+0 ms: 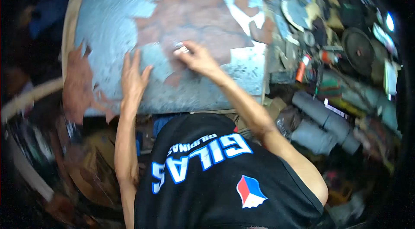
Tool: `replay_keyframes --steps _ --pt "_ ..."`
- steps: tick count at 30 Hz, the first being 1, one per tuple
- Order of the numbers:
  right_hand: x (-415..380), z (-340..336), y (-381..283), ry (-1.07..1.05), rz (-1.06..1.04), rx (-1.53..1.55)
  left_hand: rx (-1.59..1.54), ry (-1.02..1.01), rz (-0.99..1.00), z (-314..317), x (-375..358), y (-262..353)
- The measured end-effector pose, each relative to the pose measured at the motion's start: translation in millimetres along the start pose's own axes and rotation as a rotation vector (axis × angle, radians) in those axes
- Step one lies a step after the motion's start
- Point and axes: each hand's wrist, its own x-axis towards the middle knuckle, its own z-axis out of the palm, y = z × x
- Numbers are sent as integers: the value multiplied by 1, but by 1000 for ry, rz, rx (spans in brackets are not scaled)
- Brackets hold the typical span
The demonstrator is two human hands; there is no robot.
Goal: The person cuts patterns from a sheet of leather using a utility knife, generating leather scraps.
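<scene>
A large brown sheet of what looks like leather, with jagged cut edges, lies flat on the worn bluish metal-looking work surface. My right hand is closed on a small silvery object over the lower part of the sheet; blur hides its exact kind. To the left, my left hand lies with fingers stretched and thumb apart, its fingertips near the sheet's lower left edge. A small brown scrap lies between the two hands.
Another ragged brown piece hangs over the surface's left front corner. Brown offcuts lie at the right edge. Further right is clutter: an orange-and-white container, a dark round disc and grey rolls.
</scene>
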Motion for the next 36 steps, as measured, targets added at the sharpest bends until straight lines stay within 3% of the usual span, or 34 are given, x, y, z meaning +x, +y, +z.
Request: replay_keyframes --steps 3,5,6,8,9,11,13,15,19,22,24,25,28,32,36 --pt "-2 29 18 115 25 296 -87 64 121 1 11 -11" --pt "-1 37 22 229 74 203 -331 33 -131 -12 18 -12" --pt "-2 37 23 246 63 209 -327 38 -111 -17 21 -15" --pt "1 36 23 260 147 241 -468 -44 -268 -22 35 -33" --pt "-5 31 10 242 228 368 -524 -68 -214 -4 49 -71" --pt "1 33 19 311 226 411 -709 -213 -313 -17 58 -66" --pt "3 32 18 328 259 469 -757 -450 -237 -33 63 -57" --pt "8 34 26 291 226 573 -501 -539 -199 -42 66 -51" --pt "6 38 11 324 193 534 -648 -506 -221 -49 70 -73" --pt "12 38 23 349 227 539 -550 -610 -22 -101 84 -91" --pt "9 34 15 350 269 523 -832 -458 -166 -100 94 -129" --pt "9 35 15 348 268 529 -953 -320 -271 -120 78 -108" --pt "9 39 17 354 239 476 -1368 -339 -142 -102 75 -143" --pt "-14 63 2 255 165 604 -1604 -506 -229 -52 34 -95" --pt "-66 96 -28 356 7 832 -1765 -723 -313 3 -2 -39"
